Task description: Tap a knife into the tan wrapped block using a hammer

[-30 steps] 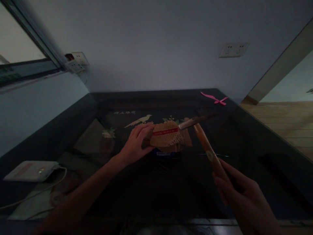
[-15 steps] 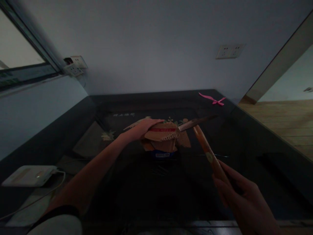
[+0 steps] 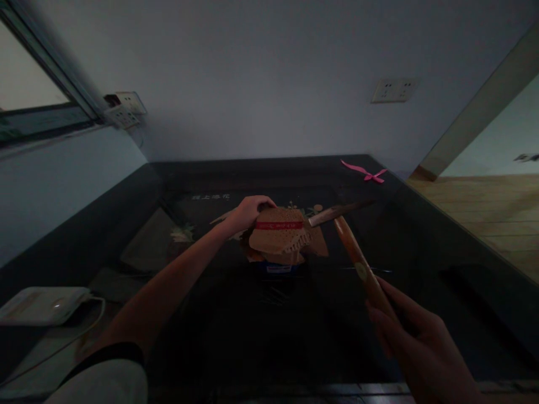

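Observation:
My left hand (image 3: pixel 254 210) has its fingers curled over the upper left edge of a torn piece of brown cardboard (image 3: pixel 275 240) with a strip of red tape across it. Some fingertips are hidden behind the cardboard. Beneath it, a small blue box (image 3: pixel 278 269) shows at the front. My right hand (image 3: pixel 421 336) is wrapped round the wooden handle of a hammer (image 3: pixel 357 258). The hammer's metal head is up, its left end beside the cardboard's right edge; I cannot tell whether they touch.
All this lies on a dark glossy table (image 3: pixel 252 336). A pink ribbon (image 3: pixel 366 173) is at the back right corner. To the left lies a white device (image 3: pixel 46 306) with a cable. Wall sockets (image 3: pixel 391 90) and a wall stand behind the table.
My left hand has moved from lying across the cardboard's top to its upper left edge, fingers now bent. The cardboard's top has tipped toward me, showing more tape. The hammer has barely moved.

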`<state>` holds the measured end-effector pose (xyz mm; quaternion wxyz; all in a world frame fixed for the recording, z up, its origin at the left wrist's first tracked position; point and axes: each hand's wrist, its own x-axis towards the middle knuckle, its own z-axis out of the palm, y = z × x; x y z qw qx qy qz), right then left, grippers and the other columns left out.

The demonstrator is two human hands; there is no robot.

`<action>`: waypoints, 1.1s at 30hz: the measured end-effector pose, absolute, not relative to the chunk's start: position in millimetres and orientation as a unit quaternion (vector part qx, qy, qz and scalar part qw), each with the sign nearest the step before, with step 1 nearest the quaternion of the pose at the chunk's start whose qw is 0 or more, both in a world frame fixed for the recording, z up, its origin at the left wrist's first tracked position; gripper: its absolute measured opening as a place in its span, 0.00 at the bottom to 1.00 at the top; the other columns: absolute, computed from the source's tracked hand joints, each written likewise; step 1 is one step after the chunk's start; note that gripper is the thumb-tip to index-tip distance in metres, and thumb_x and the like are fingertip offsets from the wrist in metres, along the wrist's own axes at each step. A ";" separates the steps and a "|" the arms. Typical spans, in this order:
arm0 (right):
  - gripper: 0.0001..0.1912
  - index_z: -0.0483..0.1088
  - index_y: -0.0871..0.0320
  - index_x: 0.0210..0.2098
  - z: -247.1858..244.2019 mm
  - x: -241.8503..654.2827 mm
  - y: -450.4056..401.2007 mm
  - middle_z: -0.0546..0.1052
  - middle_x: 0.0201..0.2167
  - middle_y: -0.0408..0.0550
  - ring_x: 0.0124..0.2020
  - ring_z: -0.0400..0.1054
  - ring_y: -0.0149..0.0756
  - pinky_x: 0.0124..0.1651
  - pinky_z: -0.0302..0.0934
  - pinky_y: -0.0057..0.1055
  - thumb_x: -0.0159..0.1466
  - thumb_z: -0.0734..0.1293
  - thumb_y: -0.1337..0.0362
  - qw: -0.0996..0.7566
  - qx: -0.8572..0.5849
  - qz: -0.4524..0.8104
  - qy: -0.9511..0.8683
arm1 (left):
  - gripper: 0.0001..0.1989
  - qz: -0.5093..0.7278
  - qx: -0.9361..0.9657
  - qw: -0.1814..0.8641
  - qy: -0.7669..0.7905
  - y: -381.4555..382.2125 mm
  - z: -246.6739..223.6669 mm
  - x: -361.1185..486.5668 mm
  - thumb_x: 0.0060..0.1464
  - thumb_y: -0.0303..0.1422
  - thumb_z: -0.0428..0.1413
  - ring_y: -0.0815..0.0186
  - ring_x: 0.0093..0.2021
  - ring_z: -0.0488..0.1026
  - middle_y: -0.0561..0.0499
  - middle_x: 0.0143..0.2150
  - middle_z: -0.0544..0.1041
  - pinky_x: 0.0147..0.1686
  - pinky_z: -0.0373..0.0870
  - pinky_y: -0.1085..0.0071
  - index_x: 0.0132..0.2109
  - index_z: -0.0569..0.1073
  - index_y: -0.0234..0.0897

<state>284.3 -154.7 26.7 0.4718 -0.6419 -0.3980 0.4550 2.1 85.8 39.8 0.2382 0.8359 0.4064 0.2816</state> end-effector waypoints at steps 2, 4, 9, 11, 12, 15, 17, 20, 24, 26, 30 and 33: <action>0.32 0.70 0.54 0.57 27.1 286.7 -152.8 0.72 0.21 0.40 0.18 0.61 0.30 0.19 0.58 0.26 0.54 0.73 0.53 0.462 -0.646 0.454 -0.403 | 0.07 0.316 0.810 0.271 0.414 82.8 50.0 -0.9 0.46 0.26 0.57 0.64 0.34 0.75 0.47 0.33 0.79 0.36 0.71 0.68 0.35 0.76 0.32; 0.32 0.70 0.53 0.57 27.8 287.8 -151.3 0.73 0.22 0.41 0.19 0.62 0.31 0.19 0.59 0.26 0.54 0.73 0.52 0.465 -0.646 0.453 -0.402 | 0.06 0.351 0.792 0.282 0.413 79.4 64.1 -4.6 0.45 0.28 0.57 0.65 0.33 0.75 0.48 0.32 0.80 0.34 0.72 0.70 0.33 0.75 0.32; 0.30 0.73 0.51 0.54 26.8 286.7 -150.4 0.76 0.27 0.43 0.20 0.62 0.30 0.19 0.59 0.25 0.52 0.75 0.53 0.500 -0.644 0.432 -0.385 | 0.07 0.469 0.742 0.223 0.424 64.5 97.6 -9.6 0.46 0.30 0.58 0.65 0.33 0.76 0.48 0.33 0.80 0.33 0.72 0.72 0.34 0.76 0.32; 0.30 0.73 0.50 0.54 24.5 288.5 -150.4 0.76 0.27 0.43 0.20 0.62 0.29 0.18 0.59 0.24 0.52 0.75 0.52 0.501 -0.643 0.432 -0.385 | 0.08 0.501 0.732 0.188 0.423 56.8 99.1 -8.7 0.47 0.30 0.57 0.65 0.34 0.77 0.48 0.34 0.80 0.33 0.72 0.73 0.35 0.76 0.32; 0.31 0.72 0.50 0.54 23.2 290.1 -150.3 0.76 0.27 0.43 0.20 0.62 0.29 0.18 0.59 0.24 0.52 0.75 0.52 0.497 -0.645 0.435 -0.385 | 0.08 0.508 0.732 0.168 0.422 53.0 96.3 -8.1 0.47 0.29 0.57 0.65 0.35 0.77 0.48 0.35 0.81 0.33 0.72 0.73 0.36 0.76 0.32; 0.33 0.71 0.52 0.56 20.8 294.7 -149.6 0.77 0.28 0.45 0.20 0.63 0.31 0.18 0.59 0.26 0.52 0.74 0.51 0.476 -0.650 0.448 -0.388 | 0.08 0.496 0.753 0.094 0.422 43.0 78.2 -6.9 0.49 0.26 0.55 0.63 0.41 0.78 0.48 0.41 0.81 0.39 0.74 0.70 0.39 0.76 0.34; 0.34 0.71 0.54 0.57 21.3 295.0 -149.2 0.77 0.28 0.46 0.20 0.64 0.32 0.19 0.60 0.27 0.52 0.74 0.51 0.467 -0.650 0.452 -0.395 | 0.10 0.460 0.773 0.039 0.435 37.1 64.2 -7.1 0.50 0.24 0.54 0.61 0.46 0.77 0.47 0.45 0.81 0.46 0.73 0.65 0.40 0.75 0.36; 0.34 0.71 0.53 0.57 23.4 291.0 -149.7 0.76 0.28 0.45 0.21 0.64 0.32 0.19 0.60 0.27 0.52 0.74 0.52 0.476 -0.652 0.449 -0.384 | 0.14 0.383 0.786 -0.015 0.485 27.8 49.4 -8.6 0.50 0.22 0.54 0.57 0.49 0.76 0.45 0.49 0.79 0.49 0.72 0.59 0.45 0.73 0.36; 0.33 0.70 0.52 0.58 21.3 288.9 -151.7 0.75 0.26 0.42 0.21 0.62 0.31 0.19 0.59 0.25 0.54 0.73 0.53 0.466 -0.648 0.457 -0.393 | 0.22 0.300 0.803 -0.043 0.513 15.3 41.6 -15.1 0.50 0.22 0.55 0.54 0.52 0.75 0.43 0.54 0.76 0.51 0.72 0.55 0.53 0.70 0.38; 0.33 0.68 0.52 0.59 17.6 291.6 -152.3 0.73 0.23 0.40 0.20 0.61 0.31 0.19 0.58 0.25 0.56 0.72 0.53 0.456 -0.641 0.457 -0.416 | 0.25 0.271 0.820 -0.048 0.502 10.4 40.1 -21.6 0.50 0.21 0.55 0.56 0.55 0.73 0.45 0.57 0.73 0.53 0.71 0.56 0.56 0.68 0.40; 0.32 0.67 0.53 0.60 12.5 297.1 -151.4 0.72 0.24 0.40 0.19 0.61 0.30 0.20 0.58 0.25 0.58 0.71 0.53 0.448 -0.632 0.455 -0.439 | 0.26 0.247 0.825 -0.062 0.504 1.0 43.5 -31.8 0.52 0.20 0.52 0.59 0.57 0.71 0.47 0.60 0.71 0.55 0.71 0.60 0.57 0.68 0.42; 0.33 0.68 0.54 0.59 14.0 297.0 -149.3 0.73 0.25 0.41 0.19 0.61 0.29 0.19 0.58 0.25 0.56 0.72 0.53 0.452 -0.639 0.449 -0.432 | 0.24 0.217 0.812 -0.098 0.532 -10.3 53.0 -25.5 0.54 0.21 0.51 0.58 0.56 0.71 0.46 0.60 0.70 0.54 0.71 0.61 0.57 0.70 0.40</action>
